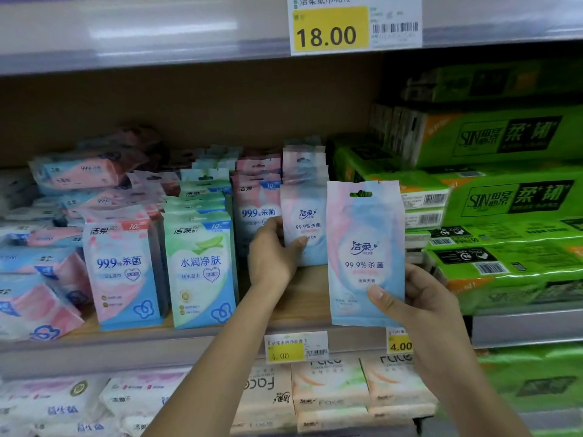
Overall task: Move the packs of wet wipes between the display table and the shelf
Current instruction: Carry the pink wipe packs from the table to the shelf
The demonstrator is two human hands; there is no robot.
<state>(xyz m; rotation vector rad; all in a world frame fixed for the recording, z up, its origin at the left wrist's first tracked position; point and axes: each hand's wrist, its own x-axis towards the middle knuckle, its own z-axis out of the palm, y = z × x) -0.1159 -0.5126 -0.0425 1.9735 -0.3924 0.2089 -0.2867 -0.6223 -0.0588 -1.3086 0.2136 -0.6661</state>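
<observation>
On the shelf (309, 294), your left hand (273, 252) grips the standing wipes pack (305, 227); just before the shelf's front edge, your right hand (424, 299) pinches the raised wipes pack (366, 247) upright.

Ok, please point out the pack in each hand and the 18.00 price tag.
Right-hand pack (364, 247): head view, printed front.
Left-hand pack (306, 216): head view, logo area.
18.00 price tag (329, 29): head view, yellow field.

Fig. The left hand (272, 254) and right hand (421, 299) are bare, as are both forearms; the thumbnails are trimmed short.
</observation>
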